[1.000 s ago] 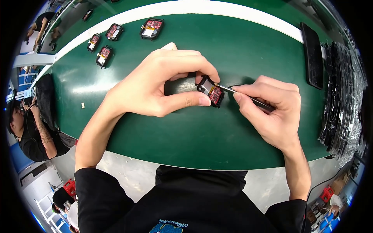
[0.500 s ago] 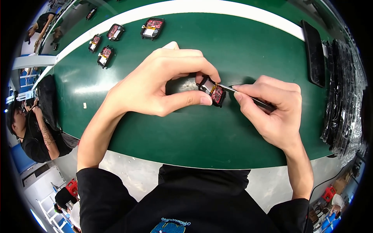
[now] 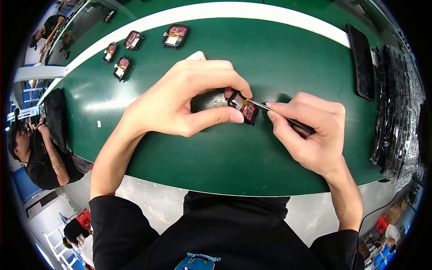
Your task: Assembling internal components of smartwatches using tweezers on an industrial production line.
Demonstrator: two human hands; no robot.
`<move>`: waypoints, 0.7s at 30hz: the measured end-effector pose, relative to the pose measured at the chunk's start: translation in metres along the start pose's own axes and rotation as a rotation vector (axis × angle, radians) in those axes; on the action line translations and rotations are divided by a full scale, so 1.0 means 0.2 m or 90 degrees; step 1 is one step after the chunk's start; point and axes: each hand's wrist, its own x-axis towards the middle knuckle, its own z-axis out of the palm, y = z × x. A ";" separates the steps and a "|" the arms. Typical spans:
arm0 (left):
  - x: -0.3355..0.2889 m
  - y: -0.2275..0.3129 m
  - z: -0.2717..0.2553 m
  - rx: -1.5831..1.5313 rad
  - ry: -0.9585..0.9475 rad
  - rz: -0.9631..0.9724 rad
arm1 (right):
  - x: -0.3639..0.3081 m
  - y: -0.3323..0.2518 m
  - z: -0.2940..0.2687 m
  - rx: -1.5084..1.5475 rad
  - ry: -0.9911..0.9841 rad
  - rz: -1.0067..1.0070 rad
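Observation:
A small black electronic housing [image 3: 250, 112] with a red circuit board, a silvery block and a yellow flex strip is tilted between the thumb and fingers of my left hand [image 3: 180, 96]. The hand is closed on its left end, hiding part of the rim. My right hand [image 3: 315, 126] is closed round a slim pointed tool, like tweezers [image 3: 261, 105], with a silvery tip and a dark body. Its tip meets the housing near the yellow strip; whether it touches the strip or the rim I cannot tell.
Several similar open housings [image 3: 175, 36] lie at the far left of the green table [image 3: 216, 157]. A black tray-like slab [image 3: 361, 60] and stacked clear plastic packs [image 3: 396, 117] line the right side. A white strip [image 3: 225, 8] edges the back. A person [image 3: 45, 148] sits at left.
My right hand and the tool have shifted slightly left. The housing has moved a little left in my left hand, and the tool's tip stays at its upper right edge.

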 end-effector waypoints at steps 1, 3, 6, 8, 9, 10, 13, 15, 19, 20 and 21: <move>0.00 0.00 0.00 -0.005 -0.001 0.000 | 0.00 0.00 0.00 0.001 0.000 -0.001; 0.00 0.00 0.00 -0.008 -0.001 0.001 | 0.00 0.00 0.00 -0.003 0.005 0.007; 0.01 0.00 0.00 -0.016 -0.006 -0.017 | 0.01 0.00 -0.01 0.012 0.008 0.017; 0.00 0.00 -0.01 -0.007 0.004 -0.013 | 0.01 -0.01 -0.02 -0.003 0.008 0.016; 0.00 0.01 -0.01 -0.007 0.004 -0.013 | 0.01 -0.01 -0.02 -0.016 0.007 0.014; 0.00 0.01 -0.01 -0.008 0.005 -0.022 | 0.01 -0.01 -0.03 -0.015 0.006 0.013; 0.00 0.00 0.01 -0.012 0.016 -0.017 | 0.00 -0.01 -0.03 -0.006 0.023 0.040; 0.00 0.00 0.01 -0.015 0.027 -0.003 | 0.00 -0.02 -0.03 -0.032 0.027 0.025; 0.00 0.01 0.01 -0.002 0.013 -0.019 | -0.01 0.00 -0.01 -0.039 0.032 -0.006; 0.00 0.01 0.01 0.018 0.016 -0.011 | 0.00 -0.01 -0.02 -0.040 0.025 -0.012; 0.00 0.00 0.01 0.016 0.016 -0.011 | 0.00 -0.01 -0.02 -0.041 0.018 -0.018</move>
